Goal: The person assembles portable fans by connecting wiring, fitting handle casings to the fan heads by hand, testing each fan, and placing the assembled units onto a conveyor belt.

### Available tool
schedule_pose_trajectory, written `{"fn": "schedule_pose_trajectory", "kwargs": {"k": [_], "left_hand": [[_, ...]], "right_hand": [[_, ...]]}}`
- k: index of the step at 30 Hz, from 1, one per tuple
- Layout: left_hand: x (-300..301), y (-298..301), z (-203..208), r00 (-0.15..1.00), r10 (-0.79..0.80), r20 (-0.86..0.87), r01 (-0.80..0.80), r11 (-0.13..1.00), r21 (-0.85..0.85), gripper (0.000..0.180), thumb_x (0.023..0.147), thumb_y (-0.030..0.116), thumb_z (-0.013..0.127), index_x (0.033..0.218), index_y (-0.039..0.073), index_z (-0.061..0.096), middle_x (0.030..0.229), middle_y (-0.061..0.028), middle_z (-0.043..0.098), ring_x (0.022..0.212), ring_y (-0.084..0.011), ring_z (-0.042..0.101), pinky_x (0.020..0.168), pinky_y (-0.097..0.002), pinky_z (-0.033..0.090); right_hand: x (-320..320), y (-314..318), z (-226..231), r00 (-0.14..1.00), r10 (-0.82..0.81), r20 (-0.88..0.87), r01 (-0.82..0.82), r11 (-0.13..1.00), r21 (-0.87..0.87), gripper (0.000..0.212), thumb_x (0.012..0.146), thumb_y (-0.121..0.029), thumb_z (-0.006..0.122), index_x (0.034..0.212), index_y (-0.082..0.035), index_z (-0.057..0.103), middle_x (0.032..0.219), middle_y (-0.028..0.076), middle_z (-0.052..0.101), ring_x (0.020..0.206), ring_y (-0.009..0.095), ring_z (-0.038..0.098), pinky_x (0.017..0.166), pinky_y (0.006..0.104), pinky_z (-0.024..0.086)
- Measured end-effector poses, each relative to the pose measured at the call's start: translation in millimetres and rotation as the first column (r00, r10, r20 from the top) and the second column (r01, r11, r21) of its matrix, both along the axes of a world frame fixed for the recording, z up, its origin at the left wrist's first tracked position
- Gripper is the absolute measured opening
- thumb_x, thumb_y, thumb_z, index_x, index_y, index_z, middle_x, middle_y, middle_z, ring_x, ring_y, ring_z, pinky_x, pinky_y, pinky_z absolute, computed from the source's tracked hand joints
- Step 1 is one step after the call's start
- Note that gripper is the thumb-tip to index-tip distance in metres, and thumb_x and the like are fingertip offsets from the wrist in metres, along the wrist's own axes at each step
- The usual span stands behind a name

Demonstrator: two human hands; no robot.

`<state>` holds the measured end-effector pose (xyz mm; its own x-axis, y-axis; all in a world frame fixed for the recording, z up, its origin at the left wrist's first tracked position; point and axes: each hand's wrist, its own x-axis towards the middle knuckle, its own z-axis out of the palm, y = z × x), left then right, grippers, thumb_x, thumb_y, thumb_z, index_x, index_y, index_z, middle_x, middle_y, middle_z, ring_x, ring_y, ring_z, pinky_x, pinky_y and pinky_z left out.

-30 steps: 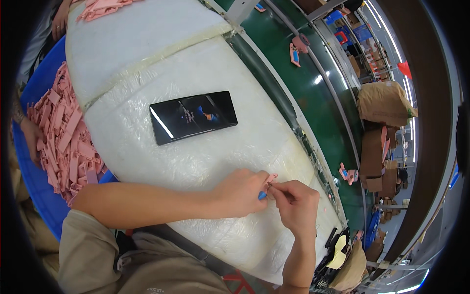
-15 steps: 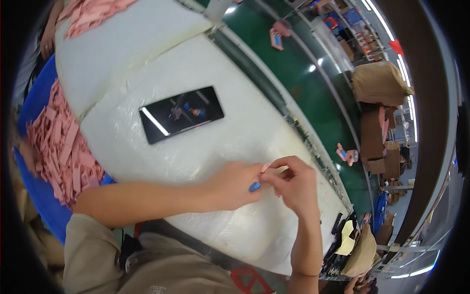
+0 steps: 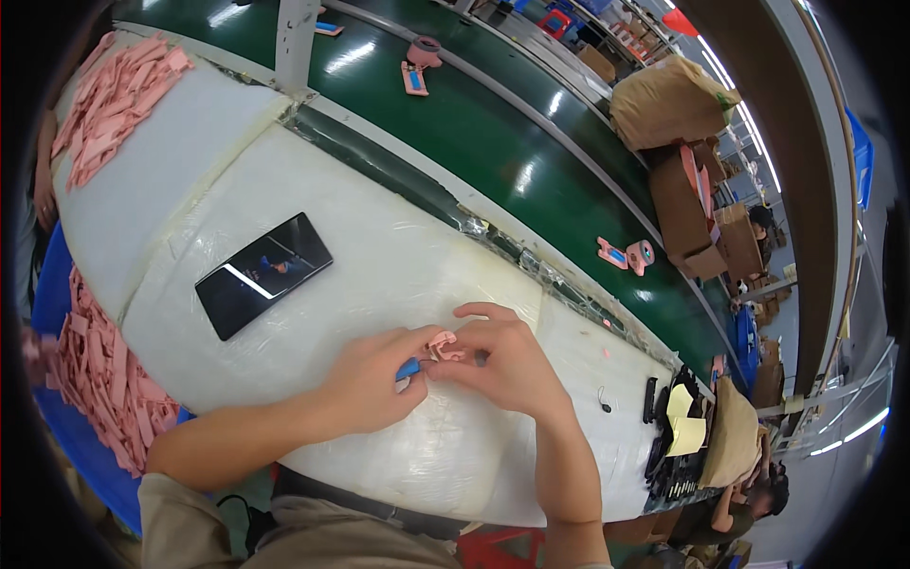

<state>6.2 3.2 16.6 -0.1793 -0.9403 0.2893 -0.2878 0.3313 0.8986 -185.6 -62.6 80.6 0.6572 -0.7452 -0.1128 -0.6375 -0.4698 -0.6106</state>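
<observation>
Over the white, plastic-covered table (image 3: 474, 446), my two hands meet around a small pink plastic piece (image 3: 442, 341). My left hand (image 3: 374, 384) is closed, with a blue object (image 3: 408, 368) showing between thumb and fingers; its kind is unclear. My right hand (image 3: 502, 365) pinches the pink piece from the other side, thumb and fingers bent around it. Part of the piece is hidden by the fingers. A black phone (image 3: 265, 273) lies on the table beyond my left hand.
At left stands a blue bin (image 3: 52, 313) full of pink strips (image 3: 104, 379); more pink strips (image 3: 118, 100) lie heaped on the far-left tabletop. A green conveyor (image 3: 474, 142) carries pink parts (image 3: 627, 254). Black parts (image 3: 678, 455) with yellow paper lie at right. Other people are nearby.
The view has swung, so the phone and table appear farther left. My hands remain together, and the pink piece shows more plainly between them.
</observation>
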Motion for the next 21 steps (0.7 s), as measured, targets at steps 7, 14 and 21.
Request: {"fn": "schedule_pose_trajectory", "kwargs": {"k": [7, 14, 21], "left_hand": [[-2, 1, 6, 0.999, -0.023, -0.031, 0.022, 1.0, -0.011, 0.041, 0.079, 0.002, 0.07, 0.119, 0.001, 0.063, 0.097, -0.0146, 0.069, 0.081, -0.0258, 0.071, 0.072, -0.0318, 0.055], [1, -5, 9, 0.993, 0.03, -0.111, 0.0, 0.964, 0.265, 0.028, 0.085, 0.012, 0.077, 0.108, -0.001, 0.067, 0.089, -0.0075, 0.07, 0.08, -0.0082, 0.063, 0.069, -0.0266, 0.05], [5, -9, 12, 0.999, 0.043, -0.009, -0.037, 0.935, 0.352, 0.024, 0.084, 0.017, 0.078, 0.1, 0.0, 0.072, 0.08, -0.0083, 0.068, 0.07, -0.0086, 0.059, 0.063, -0.026, 0.046]], "right_hand": [[5, 4, -3, 0.999, -0.03, 0.045, 0.033, 0.998, -0.06, 0.025, 0.077, -0.028, 0.082, 0.095, -0.01, 0.079, 0.075, 0.002, 0.071, 0.119, 0.025, 0.055, 0.105, 0.0406, 0.039], [-13, 10, 11, 0.99, -0.087, 0.11, 0.088, 0.996, 0.002, 0.037, 0.076, -0.024, 0.082, 0.108, -0.007, 0.074, 0.093, 0.008, 0.074, 0.119, 0.029, 0.056, 0.112, 0.0418, 0.036], [-103, 34, -30, 0.739, -0.566, 0.365, 0.531, 0.823, 0.2, 0.035, 0.078, -0.009, 0.08, 0.111, -0.003, 0.071, 0.113, 0.012, 0.07, 0.115, 0.023, 0.061, 0.102, 0.0354, 0.045]]}}
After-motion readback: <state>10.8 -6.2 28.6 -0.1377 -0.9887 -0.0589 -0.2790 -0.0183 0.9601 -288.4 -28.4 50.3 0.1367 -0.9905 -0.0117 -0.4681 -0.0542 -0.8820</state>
